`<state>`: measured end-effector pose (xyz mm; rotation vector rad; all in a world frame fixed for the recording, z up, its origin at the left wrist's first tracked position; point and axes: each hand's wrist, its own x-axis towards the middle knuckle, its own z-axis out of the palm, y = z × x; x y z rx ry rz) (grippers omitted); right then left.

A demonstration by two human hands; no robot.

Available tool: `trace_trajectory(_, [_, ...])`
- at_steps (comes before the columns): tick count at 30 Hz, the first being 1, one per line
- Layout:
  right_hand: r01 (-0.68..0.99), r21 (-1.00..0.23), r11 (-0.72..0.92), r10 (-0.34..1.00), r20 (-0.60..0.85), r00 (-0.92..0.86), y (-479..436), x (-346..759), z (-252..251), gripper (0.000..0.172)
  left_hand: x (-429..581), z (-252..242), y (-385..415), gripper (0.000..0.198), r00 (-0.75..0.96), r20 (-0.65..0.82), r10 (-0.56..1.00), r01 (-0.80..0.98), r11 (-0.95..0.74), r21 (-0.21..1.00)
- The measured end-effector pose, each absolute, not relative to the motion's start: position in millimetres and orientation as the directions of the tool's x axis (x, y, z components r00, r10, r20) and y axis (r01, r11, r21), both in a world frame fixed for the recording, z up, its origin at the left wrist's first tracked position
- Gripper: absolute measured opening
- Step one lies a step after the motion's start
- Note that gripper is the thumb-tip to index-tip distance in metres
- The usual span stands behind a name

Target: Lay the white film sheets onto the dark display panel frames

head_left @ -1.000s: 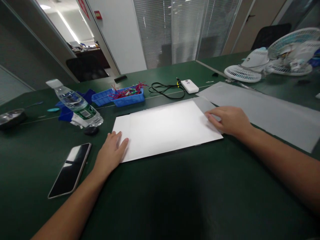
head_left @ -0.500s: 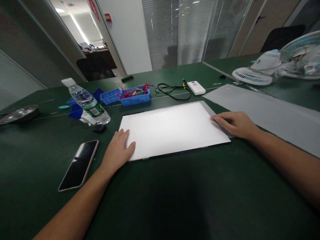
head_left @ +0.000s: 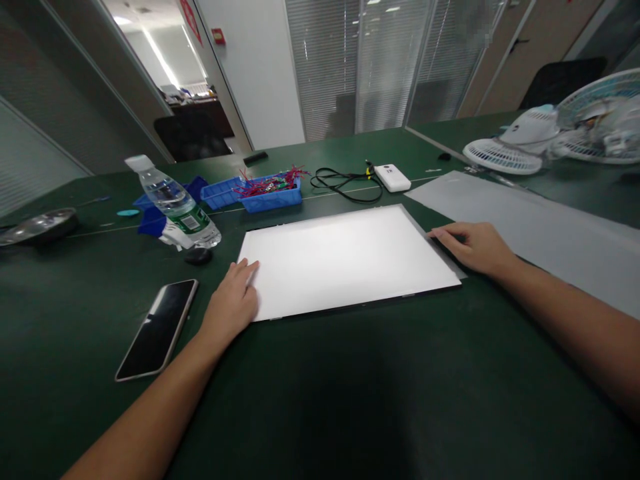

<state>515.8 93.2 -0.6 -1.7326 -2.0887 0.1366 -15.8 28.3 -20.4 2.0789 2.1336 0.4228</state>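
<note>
In front of me on the green table lies a flat rectangular panel with a bright white sheet (head_left: pixel 345 260) on top and a thin dark edge along its near side. A narrow grey translucent strip of film (head_left: pixel 425 233) shows along the right edge. My left hand (head_left: pixel 233 297) rests on the panel's left end, with fingers stretched over the edge and the thumb beside them. At the right edge my right hand (head_left: pixel 473 247) has thumb and index finger pinched together on the film's margin. The fingers beneath that hand are partly hidden.
A phone (head_left: pixel 157 330), a black mouse (head_left: pixel 199 257) and a tilted water bottle (head_left: pixel 175 207) are at left. Behind the panel stand a blue tray (head_left: pixel 273 201) of red wires, a black cable (head_left: pixel 345 185) and a white box (head_left: pixel 393 178). Grey sheet (head_left: pixel 540 230) and fan parts (head_left: pixel 503 157) lie right.
My left thumb has drawn back toward the panel's left edge, nearer the fingers. My right fingertips have shifted slightly right, off the white surface to its margin.
</note>
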Motion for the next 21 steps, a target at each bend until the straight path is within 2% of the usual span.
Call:
trace_trajectory(4, [0.907, -0.313, 0.282, 0.939, 0.283, -0.194, 92, 513, -1, 0.046, -15, -16, 28, 0.068, -0.035, 0.089, 0.995, 0.969, 0.012, 0.247])
trace_trajectory(12, [0.903, -0.315, 0.291, 0.932, 0.305, -0.195, 88, 509, 3, 0.046, -14, -17, 28, 0.064, -0.063, 0.113, 0.992, 0.968, 0.033, 0.249])
trace_trajectory(21, [0.920, -0.291, 0.265, 0.933, 0.318, -0.168, 84, 506, 4, 0.042, -5, -15, 26, 0.074, -0.033, 0.066, 0.997, 0.986, 0.022, 0.168])
